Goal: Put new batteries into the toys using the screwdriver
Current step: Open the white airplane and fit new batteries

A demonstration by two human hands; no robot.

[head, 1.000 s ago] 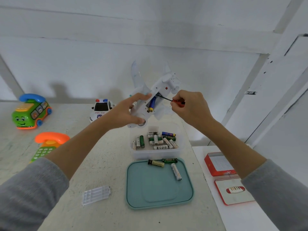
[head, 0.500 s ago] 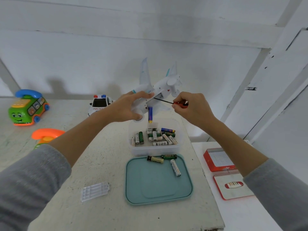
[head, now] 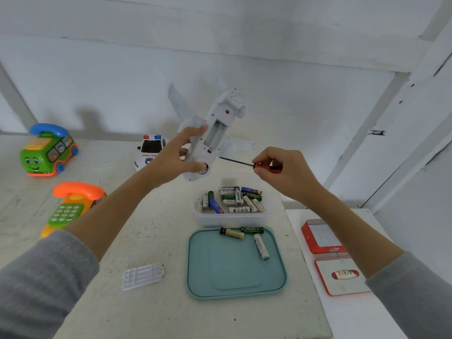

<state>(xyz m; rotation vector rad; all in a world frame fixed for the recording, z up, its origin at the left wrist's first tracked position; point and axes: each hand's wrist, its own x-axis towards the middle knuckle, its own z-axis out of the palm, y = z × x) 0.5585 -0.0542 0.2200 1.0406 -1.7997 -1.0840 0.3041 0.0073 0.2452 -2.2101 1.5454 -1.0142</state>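
Observation:
My left hand [head: 180, 155] grips a white toy airplane [head: 215, 133] in the air, belly toward me, its battery compartment open and looking empty. To its right my right hand [head: 281, 172] pinches a small screwdriver [head: 244, 163] with a red handle; the dark tip points at the plane's lower body without touching it. Below, a clear tub [head: 234, 216] holds several batteries, a blue one [head: 216, 206] among them. Three batteries [head: 244, 234] lie on the teal lid [head: 234, 272]. The clear battery cover [head: 142, 276] lies on the table.
A police car toy [head: 149, 151], a green phone-car toy [head: 47, 151] and an orange-green toy phone [head: 71, 204] stand at the left. A red tin [head: 321, 237] and its lid [head: 341, 276] lie on the white surface at the right.
The blue battery has dropped out of the plane's compartment into the tub. My right hand has drawn the screwdriver down and away from the compartment, and the plane is tilted more upright.

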